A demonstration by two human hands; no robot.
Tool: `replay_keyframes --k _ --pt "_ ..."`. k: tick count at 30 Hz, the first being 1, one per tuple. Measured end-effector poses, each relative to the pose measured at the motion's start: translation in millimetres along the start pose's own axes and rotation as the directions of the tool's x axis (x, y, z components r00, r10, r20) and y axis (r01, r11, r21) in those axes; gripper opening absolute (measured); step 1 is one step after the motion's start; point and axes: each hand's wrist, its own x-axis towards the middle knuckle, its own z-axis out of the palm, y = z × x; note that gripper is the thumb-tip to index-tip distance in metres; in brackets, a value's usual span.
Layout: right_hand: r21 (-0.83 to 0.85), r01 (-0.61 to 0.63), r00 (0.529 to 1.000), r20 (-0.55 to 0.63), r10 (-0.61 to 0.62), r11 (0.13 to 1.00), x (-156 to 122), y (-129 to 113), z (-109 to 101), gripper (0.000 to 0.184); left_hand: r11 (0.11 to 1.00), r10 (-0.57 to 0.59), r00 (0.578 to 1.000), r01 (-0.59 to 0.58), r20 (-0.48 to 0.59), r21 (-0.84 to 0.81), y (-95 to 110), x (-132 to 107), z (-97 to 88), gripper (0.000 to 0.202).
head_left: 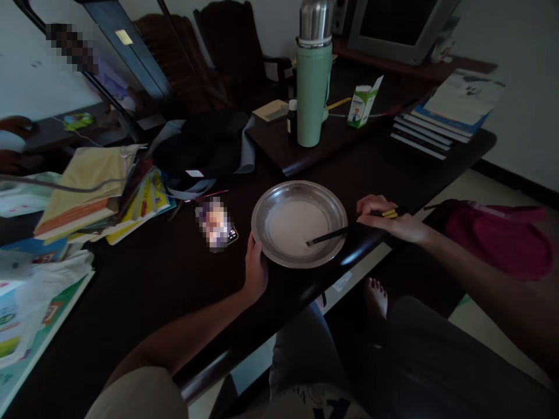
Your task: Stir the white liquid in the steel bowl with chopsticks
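Observation:
A round, shallow metal dish [338, 206] with a wide rim rests near the front edge of the dark table and holds a whitish liquid [292, 218]. My left hand [255, 272] grips the dish's rim at its lower left, with some fingers hidden underneath or behind it. Closed around dark chopsticks [329, 235] with gold-banded ends is my right hand [386, 220], to the right of the dish. The chopsticks slant down over the rim, and their tips touch the liquid.
A lit phone [215, 224] lies left of the dish. Behind stand a green thermos [313, 96], a small dark bottle [292, 116] and a carton [363, 106]. Books [445, 116] are stacked at right; papers [94, 174] and a black bag [203, 145] lie left. A person [111, 81] is at far left.

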Motion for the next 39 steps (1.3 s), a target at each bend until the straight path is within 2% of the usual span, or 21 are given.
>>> replay_keyframes --k 4,9,12,16,20,23,27,30,35,39 --pt "-0.003 0.026 1.000 -0.002 -0.026 1.000 6 -12 28 0.041 0.999 0.025 1.000 -0.025 0.014 0.023 -1 1 -1.9 0.047" --pt "-0.042 -0.003 0.994 -0.110 -0.001 0.999 27 -11 52 0.034 1.000 0.017 1.000 -0.017 0.020 0.024 -2 1 -2.9 0.049" --pt "-0.080 -0.012 0.978 -0.209 -0.005 0.997 36 -2 49 0.031 1.000 0.004 1.000 -0.004 0.004 0.014 -1 1 -1.9 0.049" --pt "-0.114 -0.003 0.962 -0.271 -0.028 0.993 36 10 27 0.032 1.000 -0.002 1.000 0.002 0.001 0.008 0 0 -0.5 0.049" --pt "-0.079 -0.017 0.978 -0.207 0.000 0.997 23 13 -2 0.034 1.000 -0.001 1.000 0.000 0.009 0.021 0 0 -0.7 0.050" --pt "-0.034 -0.043 0.993 -0.108 0.039 0.999 11 8 -11 0.037 0.999 0.007 1.000 -0.007 0.002 0.033 -1 0 -1.2 0.050" --pt "0.006 0.004 1.000 0.018 -0.004 1.000 6 -4 3 0.041 1.000 0.007 1.000 -0.007 -0.003 0.028 -1 0 -1.0 0.052" --pt "0.014 0.040 0.998 0.039 -0.040 0.999 15 -11 22 0.041 1.000 0.001 1.000 -0.001 -0.002 0.014 0 0 -0.6 0.052" --pt "0.112 0.023 1.000 -0.022 -0.021 0.993 43 -13 40 0.033 1.000 -0.017 1.000 0.017 -0.012 0.017 2 0 -1.1 0.049" --pt "0.350 0.032 0.988 -0.153 0.024 0.936 63 -8 39 0.028 0.999 -0.012 1.000 0.012 0.001 0.035 2 0 -0.8 0.045"
